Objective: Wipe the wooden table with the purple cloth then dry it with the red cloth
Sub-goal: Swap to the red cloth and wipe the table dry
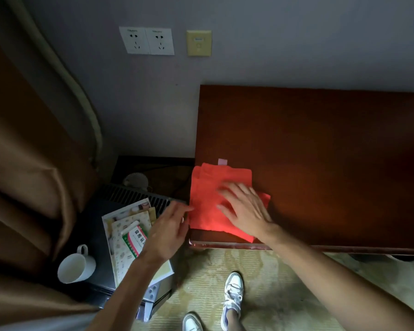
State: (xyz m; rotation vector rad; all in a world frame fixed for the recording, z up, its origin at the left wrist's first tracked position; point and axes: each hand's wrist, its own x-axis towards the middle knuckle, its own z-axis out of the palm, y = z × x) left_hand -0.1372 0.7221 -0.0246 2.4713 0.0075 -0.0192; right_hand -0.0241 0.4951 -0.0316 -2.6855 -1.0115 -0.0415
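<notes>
Left hand: left hand [164, 231] at 7 o'clock of the red cloth [207, 206], fingers loose and spread beside the cloth's left edge; contact with it cannot be told, nothing gripped.
Right hand: right hand [245, 209] lies flat on the red cloth, fingers splayed, pressing, not clenched.
Red cloth: folded at the table [332, 151] near-left corner, its left edge overhanging.
Purple cloth: only 1 pale tab [222, 161] shows at 12 o'clock of the red cloth; the rest is unseen.
Risk: a leftward push could slide the cloth off the corner.
Risk 2: a stray left elbow could knock the mug [75, 265] or papers [132, 235].
</notes>
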